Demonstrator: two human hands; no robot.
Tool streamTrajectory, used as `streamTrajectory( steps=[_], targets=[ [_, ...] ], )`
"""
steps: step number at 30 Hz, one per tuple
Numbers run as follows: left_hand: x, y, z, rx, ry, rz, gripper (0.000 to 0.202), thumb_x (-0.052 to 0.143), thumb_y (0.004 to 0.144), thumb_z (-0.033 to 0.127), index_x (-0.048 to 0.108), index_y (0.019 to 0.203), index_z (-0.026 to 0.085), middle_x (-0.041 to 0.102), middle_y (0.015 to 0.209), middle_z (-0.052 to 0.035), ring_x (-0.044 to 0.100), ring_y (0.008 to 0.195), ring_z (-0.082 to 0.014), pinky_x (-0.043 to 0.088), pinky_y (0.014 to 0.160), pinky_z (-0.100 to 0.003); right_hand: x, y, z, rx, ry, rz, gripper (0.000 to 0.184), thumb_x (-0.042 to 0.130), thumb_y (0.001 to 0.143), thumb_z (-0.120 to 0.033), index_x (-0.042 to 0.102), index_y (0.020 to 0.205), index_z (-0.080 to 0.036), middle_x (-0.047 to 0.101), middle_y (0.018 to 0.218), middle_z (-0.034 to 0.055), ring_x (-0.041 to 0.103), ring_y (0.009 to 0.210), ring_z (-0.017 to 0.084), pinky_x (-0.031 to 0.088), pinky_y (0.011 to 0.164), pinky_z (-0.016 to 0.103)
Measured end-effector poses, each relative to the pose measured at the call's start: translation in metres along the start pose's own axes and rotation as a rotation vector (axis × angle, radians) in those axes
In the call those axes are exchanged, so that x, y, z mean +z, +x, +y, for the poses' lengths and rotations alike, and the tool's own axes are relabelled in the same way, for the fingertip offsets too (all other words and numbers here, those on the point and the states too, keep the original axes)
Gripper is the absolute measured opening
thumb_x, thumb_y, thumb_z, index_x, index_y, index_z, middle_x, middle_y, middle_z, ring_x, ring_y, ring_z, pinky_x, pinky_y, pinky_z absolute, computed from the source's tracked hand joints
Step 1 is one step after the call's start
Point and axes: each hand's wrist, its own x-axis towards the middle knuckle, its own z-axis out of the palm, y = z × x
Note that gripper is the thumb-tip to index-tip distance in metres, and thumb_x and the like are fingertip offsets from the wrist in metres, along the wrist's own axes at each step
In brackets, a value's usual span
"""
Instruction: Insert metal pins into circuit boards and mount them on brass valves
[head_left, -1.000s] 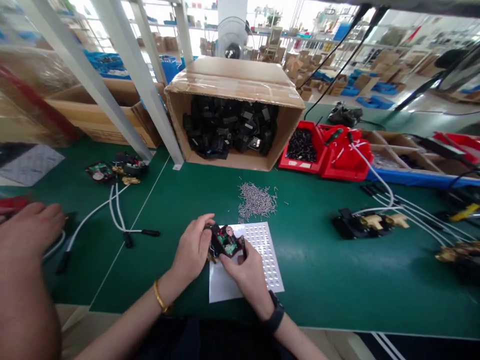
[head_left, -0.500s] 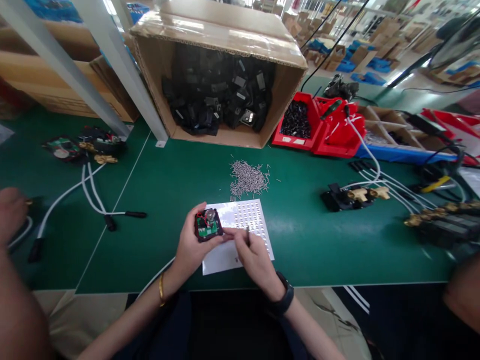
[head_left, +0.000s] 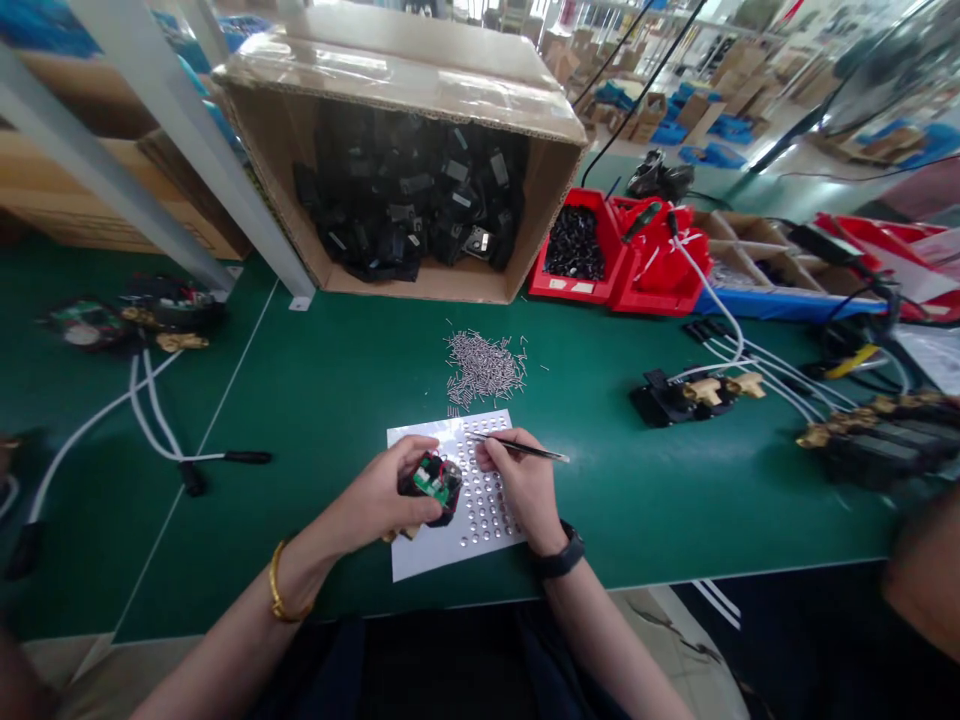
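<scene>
My left hand is closed around a small black housing with a green circuit board and red wires inside. The housing is tilted, and part of a brass fitting shows beneath it. My right hand grips slim dark tweezers between thumb and fingers. Their silvery tip points left, over the upper part of a white sheet. Rows of small round shiny dots cover the sheet's right part. Both hands are above this sheet, with the housing left of the dots.
A heap of small metal pins lies beyond the sheet. Behind it stands a cardboard box of black housings. Red bins sit at the back right. Cabled assemblies lie right and left. Another person's arm is at the right edge.
My left hand has turned and tilted the housing and lowered it slightly. My right hand has moved away from the housing, and the tweezers now lie across the dots. The view has shifted slightly.
</scene>
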Motion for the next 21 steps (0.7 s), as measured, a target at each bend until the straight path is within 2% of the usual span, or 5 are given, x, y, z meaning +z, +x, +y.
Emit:
streamTrajectory(
  steps=[1,3,6,12,21],
  targets=[
    [0.0,0.005,-0.002,0.036,0.082,-0.021,0.062,0.071,0.063,0.041,0.045,0.115,0.019,0.06,0.106,-0.0099,0.058,0.057,-0.0127,0.045,0.044,-0.022,0.001,-0.001,0.001,-0.005,-0.041,0.018,0.026,0.067,0.074,-0.038,0.058,0.08,-0.015,0.065,0.067,0.0035,0.062,0.06,0.016,0.051,0.059,0.028],
    [-0.001,0.012,-0.007,0.18,0.272,-0.04,0.059,0.075,0.059,0.043,0.054,0.108,0.018,0.056,0.118,-0.0117,0.061,0.088,-0.0243,0.053,0.071,-0.033,0.001,-0.003,0.004,-0.016,-0.112,0.052,0.023,0.063,0.077,-0.037,0.06,0.08,-0.015,0.065,0.067,0.0039,0.062,0.06,0.017,0.051,0.058,0.029],
    [-0.006,0.019,-0.01,0.344,0.463,-0.078,0.066,0.077,0.055,0.048,0.058,0.112,0.02,0.04,0.138,-0.01,0.039,0.123,-0.0333,0.034,0.103,-0.046,0.002,-0.005,0.007,-0.044,-0.189,0.095,0.02,0.06,0.079,-0.036,0.061,0.081,-0.015,0.065,0.069,0.0046,0.061,0.062,0.018,0.051,0.06,0.03],
    [-0.013,0.02,-0.011,0.32,0.457,-0.132,0.09,0.075,0.06,0.047,0.034,0.137,0.023,0.038,0.141,-0.0094,0.038,0.126,-0.0317,0.027,0.107,-0.047,0.004,0.0,0.007,-0.082,-0.278,0.088,0.016,0.057,0.081,-0.032,0.062,0.078,-0.016,0.065,0.07,0.0045,0.06,0.065,0.017,0.049,0.063,0.031],
    [-0.014,0.021,-0.013,0.311,0.443,-0.12,0.089,0.074,0.062,0.045,0.032,0.138,0.025,0.04,0.14,-0.0083,0.04,0.125,-0.0313,0.029,0.106,-0.045,-0.004,0.003,0.004,-0.029,-0.24,-0.027,0.019,0.058,0.081,-0.035,0.06,0.076,-0.017,0.065,0.068,0.0047,0.062,0.064,0.019,0.05,0.061,0.031]
  ],
)
